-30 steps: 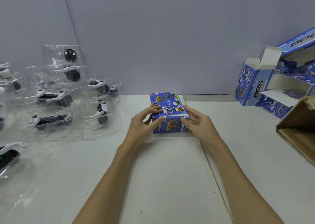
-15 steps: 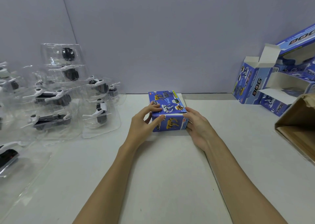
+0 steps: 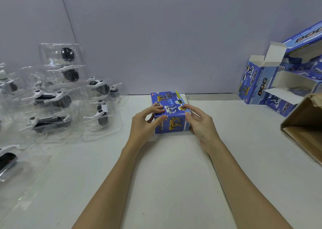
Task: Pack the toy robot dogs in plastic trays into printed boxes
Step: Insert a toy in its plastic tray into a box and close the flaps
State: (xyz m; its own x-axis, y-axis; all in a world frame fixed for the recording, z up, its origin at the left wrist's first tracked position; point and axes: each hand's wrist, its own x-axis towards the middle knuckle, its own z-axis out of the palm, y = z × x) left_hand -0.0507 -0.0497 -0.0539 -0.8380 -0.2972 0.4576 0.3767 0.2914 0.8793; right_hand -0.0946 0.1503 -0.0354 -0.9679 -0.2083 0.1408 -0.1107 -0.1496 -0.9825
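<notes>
A closed blue printed box point(image 3: 171, 125) with robot dog pictures lies flat on the white table point(image 3: 167, 176), at its middle near the back wall. My left hand point(image 3: 143, 125) grips its near left corner, fingers on the top and thumb on the front face. My right hand point(image 3: 200, 124) holds the near right corner, fingers curled over the top edge. Several clear plastic trays with black-and-white toy robot dogs point(image 3: 52, 99) are piled at the left; the nearest tray point(image 3: 102, 114) stands just left of my left hand.
Open printed boxes point(image 3: 256, 84) with raised white flaps are stacked at the back right. A brown cardboard carton point(image 3: 306, 124) lies open at the right edge. Another tray with a dog point(image 3: 7, 159) sits at the near left.
The box has stayed in place. My right hand's fingers have moved from the box's right side up onto its top edge. My left hand has barely shifted.
</notes>
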